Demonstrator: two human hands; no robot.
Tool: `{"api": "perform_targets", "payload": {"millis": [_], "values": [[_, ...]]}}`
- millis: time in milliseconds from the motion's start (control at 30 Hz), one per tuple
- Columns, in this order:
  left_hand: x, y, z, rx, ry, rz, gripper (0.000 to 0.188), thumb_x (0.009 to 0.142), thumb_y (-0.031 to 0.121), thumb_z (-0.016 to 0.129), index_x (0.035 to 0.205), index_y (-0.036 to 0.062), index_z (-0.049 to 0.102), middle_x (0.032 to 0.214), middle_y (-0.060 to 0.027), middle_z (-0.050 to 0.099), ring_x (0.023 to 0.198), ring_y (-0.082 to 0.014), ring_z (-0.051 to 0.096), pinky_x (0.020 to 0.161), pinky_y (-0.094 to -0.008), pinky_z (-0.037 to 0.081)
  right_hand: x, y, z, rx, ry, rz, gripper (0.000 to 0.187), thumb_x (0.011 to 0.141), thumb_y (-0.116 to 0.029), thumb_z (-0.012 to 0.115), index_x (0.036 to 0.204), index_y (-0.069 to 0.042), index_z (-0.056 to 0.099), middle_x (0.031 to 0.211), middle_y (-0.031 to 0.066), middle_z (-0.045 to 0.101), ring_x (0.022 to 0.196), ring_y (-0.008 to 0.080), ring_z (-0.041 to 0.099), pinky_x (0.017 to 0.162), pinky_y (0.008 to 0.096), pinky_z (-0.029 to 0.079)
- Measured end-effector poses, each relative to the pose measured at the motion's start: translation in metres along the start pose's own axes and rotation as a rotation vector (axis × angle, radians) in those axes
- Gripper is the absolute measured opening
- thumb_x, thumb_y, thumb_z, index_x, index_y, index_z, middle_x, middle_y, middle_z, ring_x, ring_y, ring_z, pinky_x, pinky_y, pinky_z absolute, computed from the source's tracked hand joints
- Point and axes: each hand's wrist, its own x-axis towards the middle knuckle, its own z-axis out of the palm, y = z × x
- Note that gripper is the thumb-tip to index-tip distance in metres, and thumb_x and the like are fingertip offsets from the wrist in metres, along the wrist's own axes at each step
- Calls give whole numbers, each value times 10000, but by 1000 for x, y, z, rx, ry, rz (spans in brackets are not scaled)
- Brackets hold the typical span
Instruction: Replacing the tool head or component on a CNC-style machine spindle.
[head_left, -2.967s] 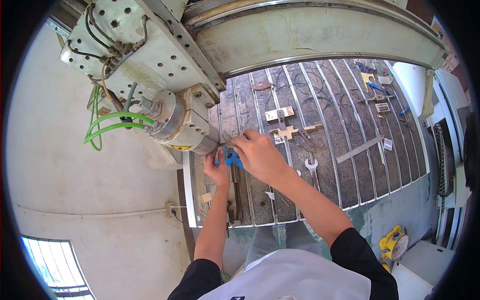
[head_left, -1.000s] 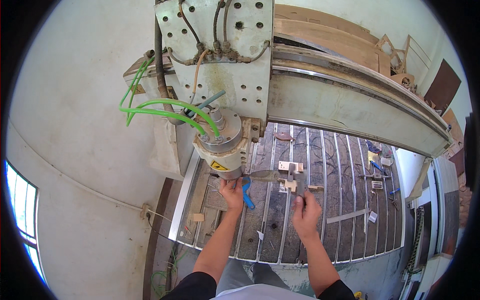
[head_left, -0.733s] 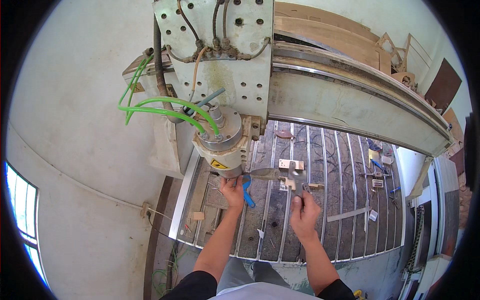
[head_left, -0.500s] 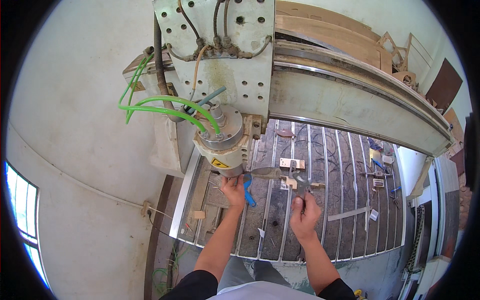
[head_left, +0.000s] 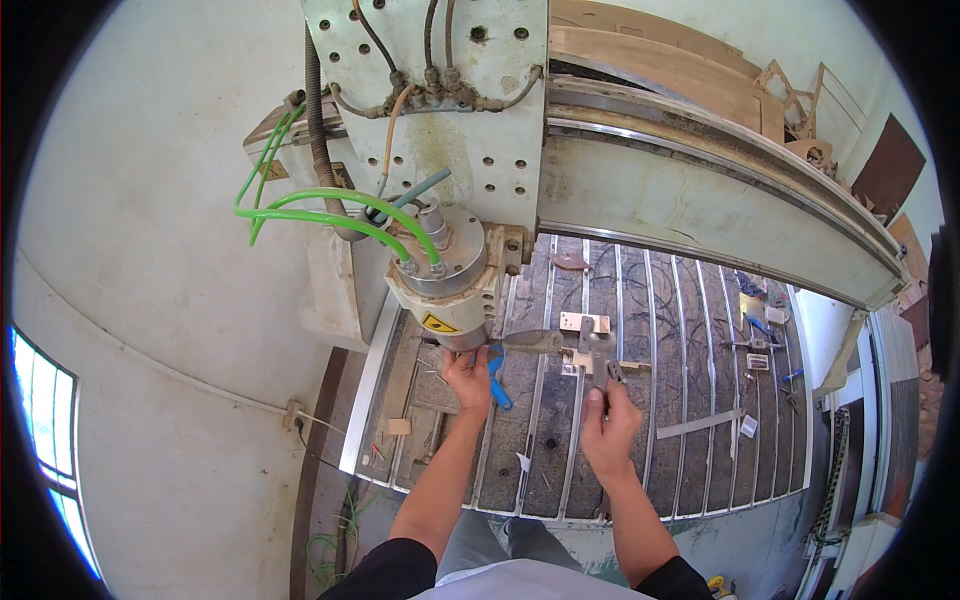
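Note:
The machine's spindle (head_left: 440, 285) hangs in front of me, with a ribbed silver end and a yellow warning label. My left hand (head_left: 466, 378) is closed at its lower end, fingertips under the rim; what they grip is hidden. From that end a grey tapered handle (head_left: 533, 342) sticks out to the right. My right hand (head_left: 610, 425) is closed round a grey metal tool (head_left: 600, 355), perhaps an adjustable wrench, its broad head upward, just right of the handle's tip. A blue tool (head_left: 498, 385) shows beside my left hand, below the spindle.
The slotted machine bed (head_left: 640, 470) carries small wooden blocks (head_left: 585, 323), a flat metal strip (head_left: 698, 425) and scattered tools at the right. The gantry beam (head_left: 700, 190) crosses above it. Green hoses (head_left: 330, 200) loop from the spindle; a wall (head_left: 170, 250) stands at left.
The grey tool in my right hand has tilted and shifted slightly, its head now more upright. My left hand stays at the spindle's lower end.

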Motion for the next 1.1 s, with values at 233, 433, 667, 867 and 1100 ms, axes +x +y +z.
{"api": "perform_targets", "payload": {"millis": [233,433,667,867,1100], "values": [[-2,-11,0,46,-11,1,115,721,-30,717,827,-53,679,880,-159,609,785,-279,593,701,-356,448,2,-5,-2,87,79,26,113,906,-80,530,895,26,567,646,118,574,553,205,592,517,314,443],[-3,-9,0,24,-33,-73,148,726,-21,701,874,-32,698,969,-161,607,891,-301,598,781,-360,463,4,-21,-10,171,78,175,123,906,-90,531,849,14,561,655,125,576,575,210,598,530,316,446],[-2,-9,4,5,28,8,131,718,-26,718,836,-70,681,904,-163,612,823,-284,600,724,-363,450,4,-9,-6,-72,-30,-37,137,912,-99,529,825,3,558,647,102,575,538,172,581,505,292,431],[-1,-5,1,43,18,-14,136,710,-23,722,837,-56,688,903,-158,617,814,-285,599,721,-363,450,1,-20,-8,232,170,113,109,904,-74,525,887,25,566,651,129,574,551,214,592,517,317,443],[-3,-7,-1,50,-27,-53,172,721,-47,700,891,-24,699,971,-146,603,872,-289,597,767,-363,467,-7,-9,-6,61,46,81,122,932,-83,497,919,18,565,671,92,587,543,137,579,512,276,454]]}}
